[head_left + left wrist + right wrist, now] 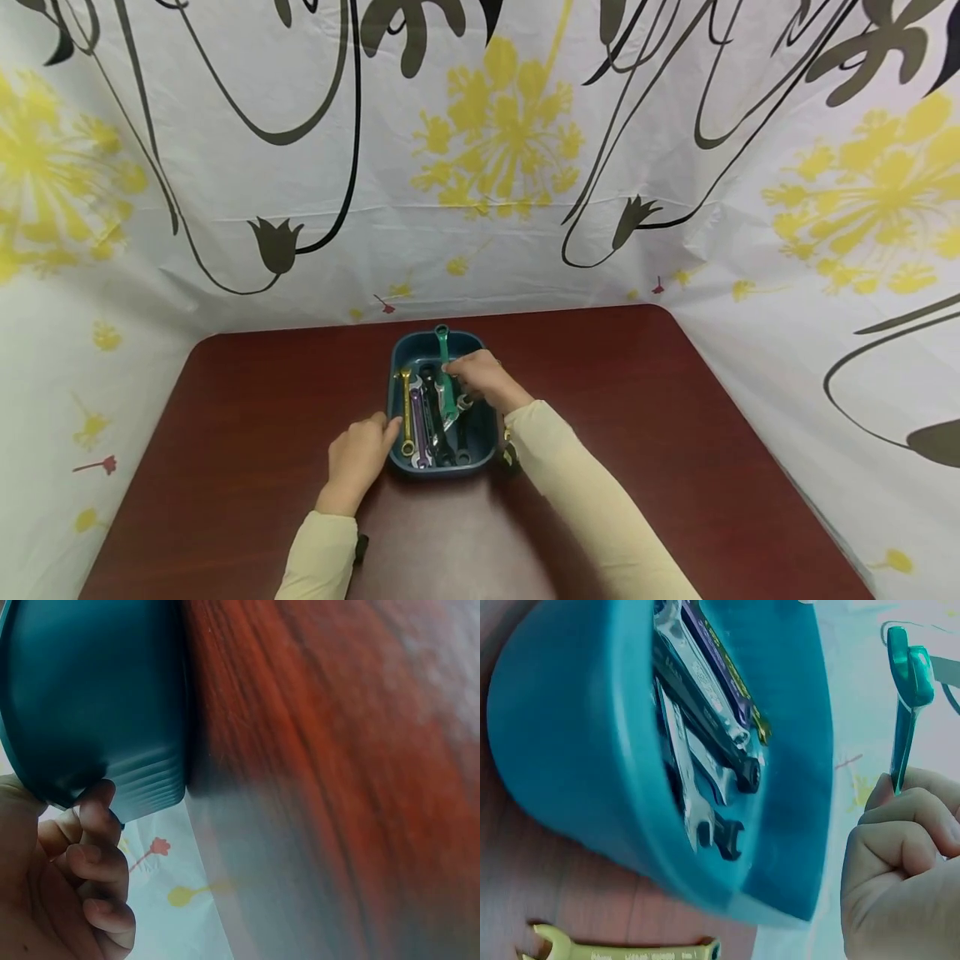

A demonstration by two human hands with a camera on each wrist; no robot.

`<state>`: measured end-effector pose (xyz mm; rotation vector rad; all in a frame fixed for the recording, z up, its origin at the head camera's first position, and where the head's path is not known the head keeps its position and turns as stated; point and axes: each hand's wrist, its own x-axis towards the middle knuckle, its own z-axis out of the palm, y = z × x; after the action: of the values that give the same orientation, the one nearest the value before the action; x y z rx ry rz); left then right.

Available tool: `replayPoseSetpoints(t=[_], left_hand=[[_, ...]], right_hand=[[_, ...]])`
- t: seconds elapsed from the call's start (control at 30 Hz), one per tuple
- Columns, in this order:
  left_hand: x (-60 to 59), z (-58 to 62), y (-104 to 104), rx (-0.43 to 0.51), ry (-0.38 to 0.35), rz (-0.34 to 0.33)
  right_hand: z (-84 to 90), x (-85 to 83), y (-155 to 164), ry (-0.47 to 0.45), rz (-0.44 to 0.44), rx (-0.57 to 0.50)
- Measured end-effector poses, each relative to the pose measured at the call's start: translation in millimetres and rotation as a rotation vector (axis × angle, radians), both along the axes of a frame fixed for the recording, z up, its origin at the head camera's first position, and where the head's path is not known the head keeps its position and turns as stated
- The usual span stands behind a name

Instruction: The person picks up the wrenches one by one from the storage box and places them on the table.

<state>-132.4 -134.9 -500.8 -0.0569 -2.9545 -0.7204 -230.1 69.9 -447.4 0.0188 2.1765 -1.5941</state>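
My right hand (483,375) pinches a green combination wrench (904,724) between thumb and fingers, above the far part of a blue plastic tub (442,470). In the right wrist view the wrench is raised clear of the tub. At the tub's near left corner, my left hand (360,450) grips the rim, its fingers (97,862) curled at the outer wall. Inside lie a gold wrench (407,417), a purple wrench (720,660), a black wrench (705,712) and several silver wrenches (686,769), roughly side by side. Their far ends are partly hidden by the rim in the right wrist view.
Another gold wrench (630,953) lies on the reddish-brown table (300,400) just right of the tub, mostly covered by the right sleeve (592,483) in the head view. A white patterned cloth (480,267) hangs behind the table and at both sides.
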Motion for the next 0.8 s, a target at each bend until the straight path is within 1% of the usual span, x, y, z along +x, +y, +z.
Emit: replayPoseSetpoints(t=[0.13, 0.23, 0.5, 0.67, 0.8], left_hand=[[-0.6, -0.4, -1, 0.000, 0.005, -0.012], [-0.7, -0.9, 0, 0.000, 0.004, -0.008], [0.2, -0.9, 0, -0.002, -0.018, -0.002], [-0.4, 0.0, -2, 0.004, -0.023, 0.001], [-1.4, -0.9, -2, 0.007, -0.027, 0.002]], right_hand=[[4.0, -2.4, 9, 0.008, -0.021, 0.022], [4.3, -4.2, 19, 0.003, -0.035, 0.030], [3.0, -5.0, 40, -0.048, -0.040, 0.004], [6.0, -5.8, 48, -0.042, -0.044, 0.009], [4.3, -5.8, 56, -0.027, -0.046, 0.018]])
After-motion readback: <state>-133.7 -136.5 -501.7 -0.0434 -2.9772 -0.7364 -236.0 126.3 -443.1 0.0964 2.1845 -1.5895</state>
